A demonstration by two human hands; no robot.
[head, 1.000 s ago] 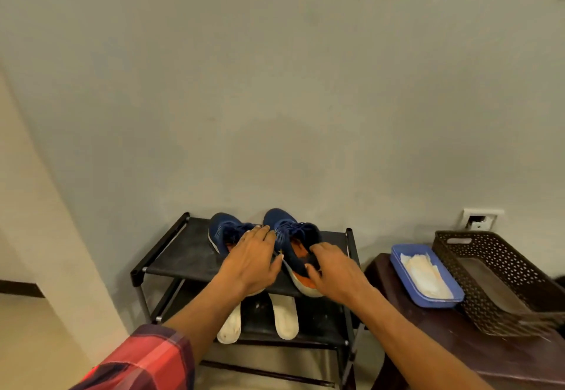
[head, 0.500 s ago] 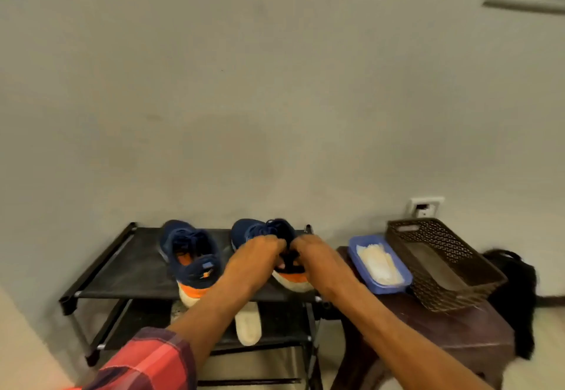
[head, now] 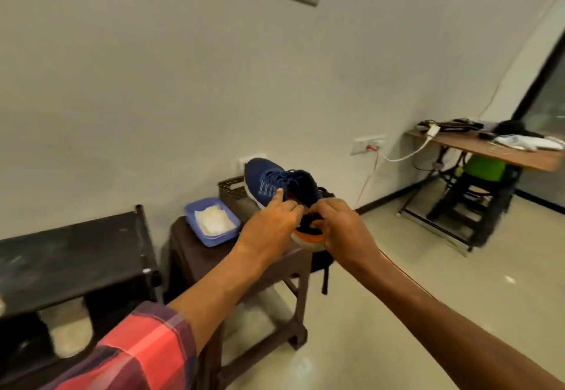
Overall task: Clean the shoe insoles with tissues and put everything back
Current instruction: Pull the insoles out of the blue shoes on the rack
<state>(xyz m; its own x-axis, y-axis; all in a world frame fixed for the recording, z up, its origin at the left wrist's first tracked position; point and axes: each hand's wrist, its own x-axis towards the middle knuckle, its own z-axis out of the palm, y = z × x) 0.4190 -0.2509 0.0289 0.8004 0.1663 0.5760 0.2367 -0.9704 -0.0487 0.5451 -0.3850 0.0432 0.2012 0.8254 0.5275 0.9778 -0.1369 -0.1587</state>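
Blocking the brown perforated basket (head: pixel 230 187), the navy mesh sneaker (head: pixel 265 182) is clutched at its heel by left hand (head: pixel 269 227) and right hand (head: pixel 345 232); blue plastic tissue tray (head: pixel 215 241) spotted at nine o'clock.

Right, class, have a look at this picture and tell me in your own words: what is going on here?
A person holds a blue shoe in the air with both hands, by a brown stool. The left hand grips its side near the laces; the right hand grips its heel. On the stool sit a blue tray of tissues and a dark basket. A pale insole lies on the lower shelf of the black shoe rack.
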